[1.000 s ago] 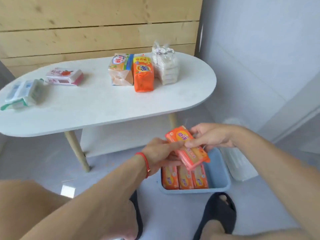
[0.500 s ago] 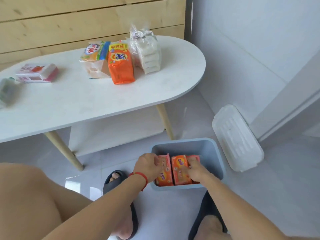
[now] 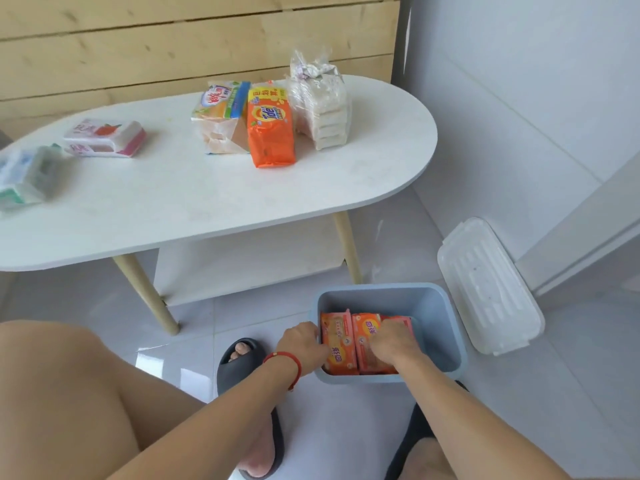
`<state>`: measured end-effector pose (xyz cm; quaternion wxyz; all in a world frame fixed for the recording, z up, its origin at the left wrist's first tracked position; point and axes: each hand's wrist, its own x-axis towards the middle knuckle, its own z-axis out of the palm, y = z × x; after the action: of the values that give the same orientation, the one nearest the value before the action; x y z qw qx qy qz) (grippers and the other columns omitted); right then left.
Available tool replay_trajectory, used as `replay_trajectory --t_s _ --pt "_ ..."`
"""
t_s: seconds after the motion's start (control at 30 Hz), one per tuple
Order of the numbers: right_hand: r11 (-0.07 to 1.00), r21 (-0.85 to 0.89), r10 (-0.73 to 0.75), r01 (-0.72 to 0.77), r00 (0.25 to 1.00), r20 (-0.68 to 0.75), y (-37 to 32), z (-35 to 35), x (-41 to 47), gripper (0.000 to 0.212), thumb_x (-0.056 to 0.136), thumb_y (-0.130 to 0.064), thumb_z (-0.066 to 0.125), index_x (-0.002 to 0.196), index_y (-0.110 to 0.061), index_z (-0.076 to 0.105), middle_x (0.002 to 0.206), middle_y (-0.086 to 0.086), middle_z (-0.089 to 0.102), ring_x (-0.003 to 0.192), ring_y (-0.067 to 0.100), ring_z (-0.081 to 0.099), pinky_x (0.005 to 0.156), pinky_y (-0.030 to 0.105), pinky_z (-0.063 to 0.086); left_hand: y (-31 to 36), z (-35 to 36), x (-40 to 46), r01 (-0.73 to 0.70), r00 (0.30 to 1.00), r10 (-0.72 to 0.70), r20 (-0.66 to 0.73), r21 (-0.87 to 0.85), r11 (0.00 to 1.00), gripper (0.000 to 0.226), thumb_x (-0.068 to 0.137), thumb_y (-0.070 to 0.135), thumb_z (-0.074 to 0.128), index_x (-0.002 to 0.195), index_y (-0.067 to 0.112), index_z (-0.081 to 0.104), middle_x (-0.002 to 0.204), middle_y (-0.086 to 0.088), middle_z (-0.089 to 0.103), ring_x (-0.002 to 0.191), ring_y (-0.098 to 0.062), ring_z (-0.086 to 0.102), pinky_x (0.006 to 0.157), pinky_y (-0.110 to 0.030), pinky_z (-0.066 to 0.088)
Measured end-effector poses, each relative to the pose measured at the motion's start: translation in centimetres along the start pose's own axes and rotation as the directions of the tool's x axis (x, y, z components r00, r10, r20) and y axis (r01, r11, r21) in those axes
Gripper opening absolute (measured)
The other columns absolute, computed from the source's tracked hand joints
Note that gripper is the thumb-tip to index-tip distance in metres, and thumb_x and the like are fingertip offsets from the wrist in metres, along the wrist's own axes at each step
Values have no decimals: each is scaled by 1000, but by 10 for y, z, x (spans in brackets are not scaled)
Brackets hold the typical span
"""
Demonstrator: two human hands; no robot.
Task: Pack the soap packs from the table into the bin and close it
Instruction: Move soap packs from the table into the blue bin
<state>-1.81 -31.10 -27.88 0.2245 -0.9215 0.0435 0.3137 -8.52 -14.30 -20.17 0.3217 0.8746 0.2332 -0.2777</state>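
Observation:
A blue-grey bin stands open on the floor between my feet. Orange soap packs stand side by side inside it along its left and near side. My left hand rests on the bin's left rim, fingers against the leftmost pack. My right hand is down inside the bin, pressing on the packs at the right of the row. The bin's white lid lies on the floor to the right. On the white table remain an orange pack, a yellow-blue pack, a clear white bundle, a pink pack and a green-white pack.
The table has pale wooden legs and a low white shelf. A wood-plank wall is behind it, a white wall to the right. My feet in dark slippers flank the bin on the grey tiled floor.
A second ago both hands held an orange soap pack above the bin. They have lowered it into the bin among the others, and my view has tipped down and to the right.

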Motion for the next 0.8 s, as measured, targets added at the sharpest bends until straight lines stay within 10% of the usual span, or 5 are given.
replay_trajectory --t_s 0.17,0.4,0.8 --pt "990 -139 10 -4 999 44 -7 17 -5 72 94 -46 59 153 -13 35 146 7 52 131 27 54 109 39 46 -6 -22 -11 -43 999 43 12 -36 998 55 92 33 59 143 21 44 141 -6 53 121 -24 57 101 -33 50" --pt "880 -391 -215 268 961 174 -36 35 -7 70 96 -51 39 157 -46 4 168 -6 -1 151 45 -1 116 67 19 -15 -30 -17 -106 994 105 16 82 991 51 94 26 54 144 15 45 145 -9 48 130 -27 49 107 -34 43" --pt "855 -344 -318 389 916 246 -22 15 -1 84 89 -25 57 160 -37 14 165 -8 19 153 25 12 122 54 22 -25 14 -12 -72 995 69 71 46 996 67 97 24 56 151 14 17 121 -19 58 98 -33 67 88 -39 56"
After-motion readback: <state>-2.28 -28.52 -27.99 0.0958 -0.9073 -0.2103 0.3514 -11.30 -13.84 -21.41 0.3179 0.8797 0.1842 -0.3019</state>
